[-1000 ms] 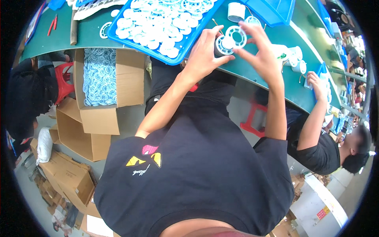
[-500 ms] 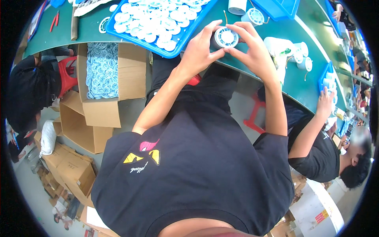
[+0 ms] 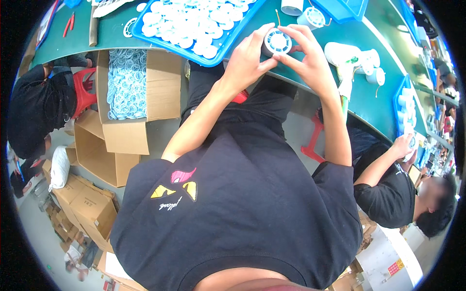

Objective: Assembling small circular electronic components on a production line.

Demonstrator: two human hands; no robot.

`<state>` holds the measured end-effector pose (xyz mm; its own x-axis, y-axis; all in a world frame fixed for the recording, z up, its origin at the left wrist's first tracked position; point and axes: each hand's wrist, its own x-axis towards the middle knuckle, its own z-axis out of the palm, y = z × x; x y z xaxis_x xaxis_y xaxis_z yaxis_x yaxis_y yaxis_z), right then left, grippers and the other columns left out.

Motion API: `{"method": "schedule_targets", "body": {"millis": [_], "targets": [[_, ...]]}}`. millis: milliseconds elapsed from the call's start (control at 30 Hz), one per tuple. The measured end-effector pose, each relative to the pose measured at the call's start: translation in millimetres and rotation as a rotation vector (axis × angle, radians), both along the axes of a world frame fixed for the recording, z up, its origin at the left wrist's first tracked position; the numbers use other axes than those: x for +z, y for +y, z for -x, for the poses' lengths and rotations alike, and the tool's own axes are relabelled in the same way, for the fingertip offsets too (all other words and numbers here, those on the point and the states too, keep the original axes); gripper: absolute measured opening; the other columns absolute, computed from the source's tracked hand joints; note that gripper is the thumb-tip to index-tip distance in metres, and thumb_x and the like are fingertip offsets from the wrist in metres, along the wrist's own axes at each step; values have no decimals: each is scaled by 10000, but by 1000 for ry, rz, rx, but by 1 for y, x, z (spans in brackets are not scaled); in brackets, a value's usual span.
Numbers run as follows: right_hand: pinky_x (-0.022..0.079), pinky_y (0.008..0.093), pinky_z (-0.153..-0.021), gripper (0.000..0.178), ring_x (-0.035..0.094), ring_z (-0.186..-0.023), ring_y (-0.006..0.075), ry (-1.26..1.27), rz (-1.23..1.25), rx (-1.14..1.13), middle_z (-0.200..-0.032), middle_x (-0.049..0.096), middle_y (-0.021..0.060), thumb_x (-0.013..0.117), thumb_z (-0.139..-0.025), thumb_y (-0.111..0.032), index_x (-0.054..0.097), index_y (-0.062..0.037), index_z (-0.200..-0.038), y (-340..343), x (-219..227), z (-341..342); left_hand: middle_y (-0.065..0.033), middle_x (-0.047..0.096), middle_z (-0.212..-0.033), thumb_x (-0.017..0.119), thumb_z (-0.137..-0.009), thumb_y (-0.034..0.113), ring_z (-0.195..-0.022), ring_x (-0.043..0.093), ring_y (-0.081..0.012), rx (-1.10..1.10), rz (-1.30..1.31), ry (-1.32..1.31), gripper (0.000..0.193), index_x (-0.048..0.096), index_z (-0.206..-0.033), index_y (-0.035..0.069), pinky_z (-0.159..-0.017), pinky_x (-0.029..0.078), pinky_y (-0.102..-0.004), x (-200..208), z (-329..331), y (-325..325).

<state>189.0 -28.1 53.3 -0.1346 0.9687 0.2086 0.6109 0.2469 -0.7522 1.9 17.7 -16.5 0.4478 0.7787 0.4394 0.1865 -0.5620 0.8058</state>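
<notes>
Left hand and right hand grip the white cylinder from opposite sides, slotted face up, seemingly to steady it, by the table's near edge! Loaded blue tray sits alongside, presumably for easy reach!

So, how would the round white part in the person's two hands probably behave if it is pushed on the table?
The round white part would likely roll if laid on its side, as its body looks cylindrical. Its slotted face shows a crisp circle, so it is probably stiff. The thin wire behind it looks bendable and might snag.
</notes>
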Motion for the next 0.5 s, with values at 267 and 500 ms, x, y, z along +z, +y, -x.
{"method": "schedule_targets", "body": {"millis": [267, 500], "targets": [[552, 323, -862, 567, 639, -1072, 232, -48, -11, 21, -1352, 558, 118, 805, -884, -139, 602, -47, -1405, 0, 0, -1, -211, 588, -1400, 809, -826, 131, -1271, 594, -402, 111, -87, 13, 797, 422, -1517, 39, -1065, 487, -466, -5, -14, -14], [563, 317, -883, 568, 647, -1098, 236, 18, 35, 10, -1347, 554, 138, 795, -880, -127, 602, -32, -1406, -2, 2, -1, -252, 568, -1362, 814, -857, 171, -1221, 594, -431, 231, -186, 17, 773, 413, -1490, -17, -1030, 493, -479, -5, -28, -19]]}}
